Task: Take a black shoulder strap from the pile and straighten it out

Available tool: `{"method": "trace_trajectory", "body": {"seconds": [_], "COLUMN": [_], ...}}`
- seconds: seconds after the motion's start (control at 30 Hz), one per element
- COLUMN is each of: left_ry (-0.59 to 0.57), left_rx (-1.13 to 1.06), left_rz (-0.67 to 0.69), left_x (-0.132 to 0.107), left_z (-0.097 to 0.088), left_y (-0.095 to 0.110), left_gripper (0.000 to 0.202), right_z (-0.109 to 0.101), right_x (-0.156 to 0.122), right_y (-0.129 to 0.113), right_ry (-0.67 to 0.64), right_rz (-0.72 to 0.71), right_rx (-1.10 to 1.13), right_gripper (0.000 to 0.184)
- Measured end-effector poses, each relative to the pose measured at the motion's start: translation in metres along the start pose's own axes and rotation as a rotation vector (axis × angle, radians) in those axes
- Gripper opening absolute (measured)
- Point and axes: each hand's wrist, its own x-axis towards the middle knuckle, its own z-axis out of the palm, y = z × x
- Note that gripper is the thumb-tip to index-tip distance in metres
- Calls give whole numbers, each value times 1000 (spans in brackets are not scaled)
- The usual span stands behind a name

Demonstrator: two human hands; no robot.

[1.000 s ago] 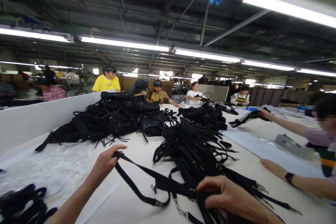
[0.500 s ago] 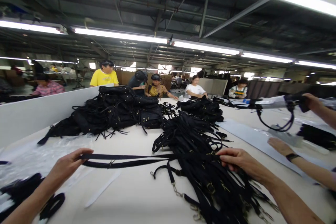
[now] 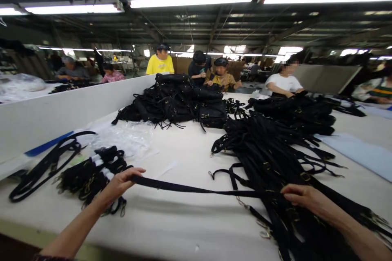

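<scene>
A black strap [image 3: 190,189] stretches between my two hands above the white table. My left hand [image 3: 125,178] pinches its left end, near a bundle of black straps with metal clips [image 3: 87,181]. My right hand [image 3: 301,197] has its fingers closed on the strap's other end, over a long heap of black straps [image 3: 263,151] with brass-coloured buckles and hooks. Where the strap crosses the heap, its right part is hard to tell from the black straps beneath.
Black bags [image 3: 180,102] are piled at the back, with more bags [image 3: 294,110] at the right. Clear plastic wrap [image 3: 122,140] lies at the left beside a low white partition [image 3: 67,110]. A looped strap [image 3: 45,171] rests at far left. Several people work beyond the table.
My view has swung left and down, bringing the left bundle into sight. The strap, two separate bands before, now looks like one band. Both hands keep hold of it.
</scene>
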Motion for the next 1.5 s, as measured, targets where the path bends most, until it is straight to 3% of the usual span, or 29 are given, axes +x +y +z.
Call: {"method": "trace_trajectory", "body": {"seconds": [0.1,0.23,0.37,0.5,0.6,0.73,0.9,1.0,1.13,1.27,1.5], "left_ry": [-109,-210,-296,-310,-221,-44,-7,-17,-24,-38,-157], "left_rx": [283,665,822,861,795,685,637,580,487,423,418], "left_rz": [221,555,695,653,578,427,354,324,288,200,112], "left_x": [-23,-50,-71,-80,-79,-69,-58,-54,-41,-15,27], "left_z": [10,22,18,7,13,49,101,124,146,161,192], "left_y": [-25,-52,-59,-51,-41,-25,-3,12,23,29,47], "left_gripper": [29,39,53,57,61,55,57,56,46,34,27], "right_z": [16,31,32,32,34,39,57,83,128,160,176], "right_x": [5,7,6,4,3,-2,-14,-17,-12,-7,2], "right_y": [2,8,11,6,5,8,-6,-27,-49,-60,-58], "right_ry": [-32,-30,-3,-7,6,44,242,302,264,244,200], "right_rz": [-13,-26,-26,-15,-15,-70,-259,-398,-489,-466,-339], "right_rx": [-200,-305,-346,-361,-369,-417,-564,-565,-504,-487,-286], "right_gripper": [25,25,26,27,26,28,28,26,24,21,17]}}
